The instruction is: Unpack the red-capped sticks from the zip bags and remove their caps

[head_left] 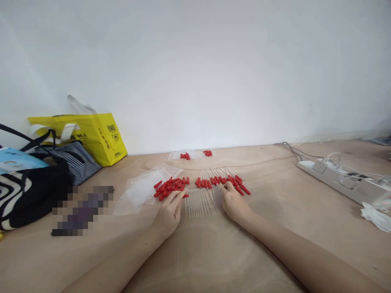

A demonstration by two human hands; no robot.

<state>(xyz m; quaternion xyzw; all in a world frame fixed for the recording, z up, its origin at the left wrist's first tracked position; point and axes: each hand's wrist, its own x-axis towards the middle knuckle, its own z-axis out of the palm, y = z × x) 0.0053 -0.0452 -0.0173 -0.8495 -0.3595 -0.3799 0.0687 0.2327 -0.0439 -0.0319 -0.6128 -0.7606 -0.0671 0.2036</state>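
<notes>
My left hand (171, 209) is pinched closed around a red rubber bulb (185, 196), which pokes out past the fingertips. Just beyond it lies a loose heap of red bulbs (168, 188), partly on clear plastic bags. Thin clear tubes (198, 203) lie side by side in a row between my hands. At the right end of this row my right hand (233, 201) has its fingers pressed together; what they grip is hidden. Behind the row, several tubes with red bulbs (210, 182) on their near ends point toward the wall.
Clear plastic bags (137, 193) lie left of the bulbs, with more red bulbs (185, 156) on plastic near the wall. A yellow bag (113, 142), a striped pouch (81, 160) and a blurred-out dark object (84, 211) are at left. A power strip (336, 181) with cables sits right.
</notes>
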